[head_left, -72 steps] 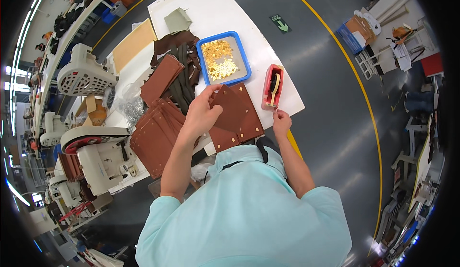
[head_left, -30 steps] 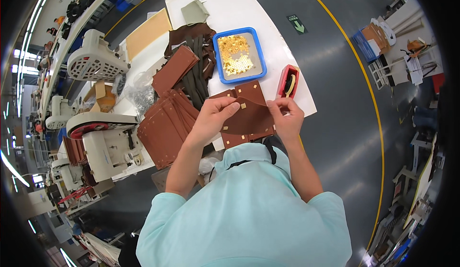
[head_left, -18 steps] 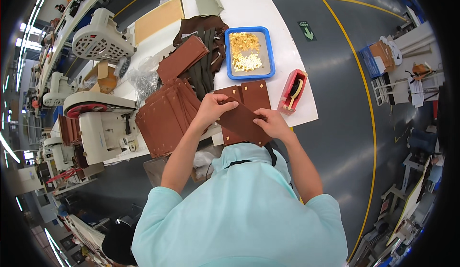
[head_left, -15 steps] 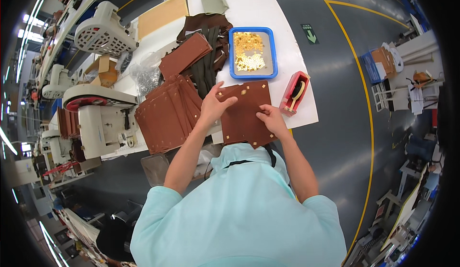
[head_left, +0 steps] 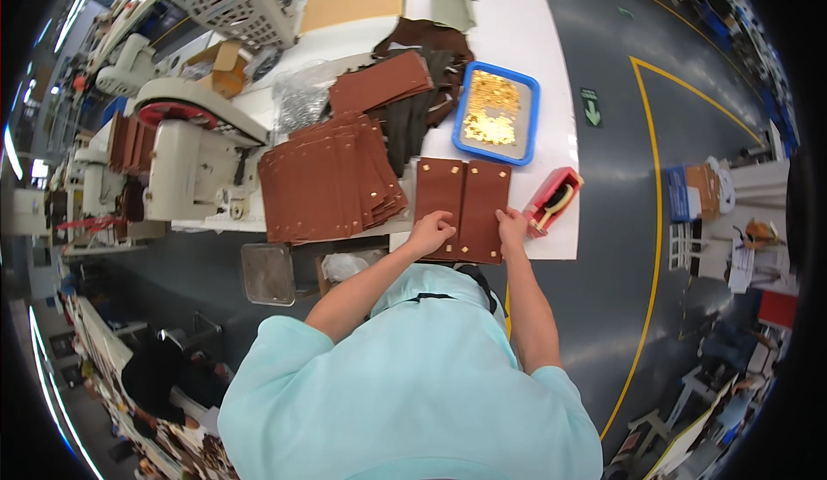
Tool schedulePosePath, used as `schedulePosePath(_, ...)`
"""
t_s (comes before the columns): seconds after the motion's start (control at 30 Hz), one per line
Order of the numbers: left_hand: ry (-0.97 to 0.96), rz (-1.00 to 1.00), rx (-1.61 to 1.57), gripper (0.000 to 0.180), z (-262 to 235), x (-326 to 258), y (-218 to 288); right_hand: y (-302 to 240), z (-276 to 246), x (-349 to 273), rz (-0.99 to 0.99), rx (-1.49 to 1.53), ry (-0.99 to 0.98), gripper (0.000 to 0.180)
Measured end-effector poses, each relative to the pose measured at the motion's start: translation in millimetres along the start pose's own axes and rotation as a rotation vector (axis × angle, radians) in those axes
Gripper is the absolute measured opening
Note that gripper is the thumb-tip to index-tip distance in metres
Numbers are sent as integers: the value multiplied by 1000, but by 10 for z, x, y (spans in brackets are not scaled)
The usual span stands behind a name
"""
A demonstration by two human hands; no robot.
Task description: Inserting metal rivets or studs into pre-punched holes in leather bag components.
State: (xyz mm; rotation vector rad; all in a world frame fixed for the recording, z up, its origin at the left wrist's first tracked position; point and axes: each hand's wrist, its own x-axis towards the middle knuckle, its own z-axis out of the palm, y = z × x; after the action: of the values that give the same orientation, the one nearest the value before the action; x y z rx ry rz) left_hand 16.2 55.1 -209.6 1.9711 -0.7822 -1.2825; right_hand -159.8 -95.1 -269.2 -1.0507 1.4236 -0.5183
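Fingers (head_left: 442, 215) of left hand (head_left: 428, 233) lie parted over brown panels (head_left: 484, 197); whether right hand (head_left: 512, 228) pinches is unclear.

Workshop: sewing machines (head_left: 188, 171), stacked brown panels (head_left: 317, 180), tray (head_left: 532, 118) of gold fittings (head_left: 493, 109), yellow floor lines (head_left: 658, 189)

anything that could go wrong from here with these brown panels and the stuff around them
The red tape dispenser stands close beside the right hand, near the edge of the white table; a sideways bump might push it off. The blue tray of gold pieces sits just beyond the brown panels, so a knock could spill some.
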Motion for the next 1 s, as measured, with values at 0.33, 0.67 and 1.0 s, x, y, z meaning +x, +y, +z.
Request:
schedulePosePath(0.33, 1028, 71, 477, 59, -1565, -189, -105, -424, -322, -558, -721, -711, 122, 40)
schedulePosePath(0.67, 982, -312, 443, 99, -2253, -119, -405, 1, -1071, -277, -259, -447, 259, 42)
schedulePosePath(1.0, 941, -336, 460, 93, -2447, 207, -362, -533, -954, -414, 159, 231, 217, 25)
